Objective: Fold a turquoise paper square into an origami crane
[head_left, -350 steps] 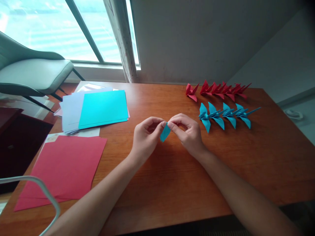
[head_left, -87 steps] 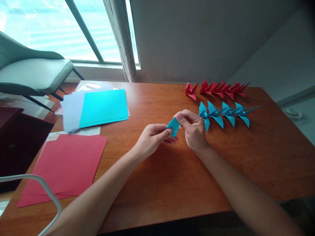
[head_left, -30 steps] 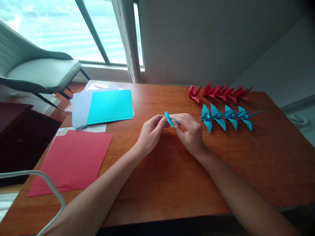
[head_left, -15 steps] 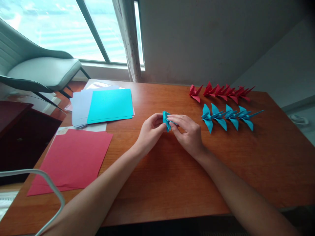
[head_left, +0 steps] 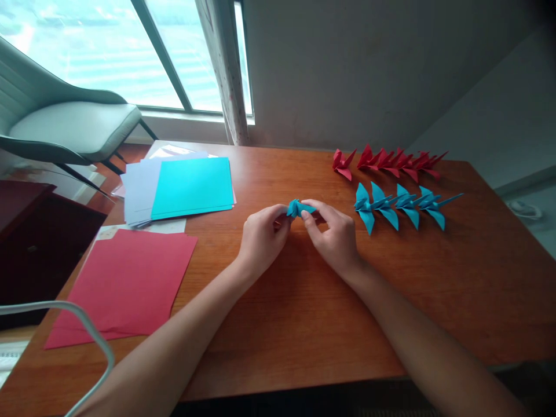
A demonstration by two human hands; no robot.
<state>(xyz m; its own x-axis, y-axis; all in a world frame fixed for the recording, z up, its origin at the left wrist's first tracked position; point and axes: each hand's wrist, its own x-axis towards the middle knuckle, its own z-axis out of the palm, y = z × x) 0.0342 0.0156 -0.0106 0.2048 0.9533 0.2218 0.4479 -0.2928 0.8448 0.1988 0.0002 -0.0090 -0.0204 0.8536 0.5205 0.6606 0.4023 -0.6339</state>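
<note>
A small blue folded paper crane point(head_left: 297, 208) is held just above the middle of the table, between my two hands. My left hand point(head_left: 266, 234) pinches its left end with thumb and fingers. My right hand point(head_left: 333, 233) grips its right side, the thumb on the near face and the fingers behind. Parts of the folds are hidden by my fingertips. To the right stands a row of several blue paper cranes point(head_left: 407, 202), wings spread. Behind them is a row of several red paper cranes point(head_left: 399, 162), one of them a little apart at the left.
On the left of the wooden table point(head_left: 269, 341) lie blue paper sheets point(head_left: 193, 188) over white sheets point(head_left: 138, 191), and red paper sheets point(head_left: 124, 284) nearer me. A white cable point(head_left: 93, 330) loops at the lower left. A chair point(head_left: 73, 124) stands by the window.
The blue crane has turned in my hands, so its upright folds now lie more sideways. The fingers of my right hand have moved from its front to behind it.
</note>
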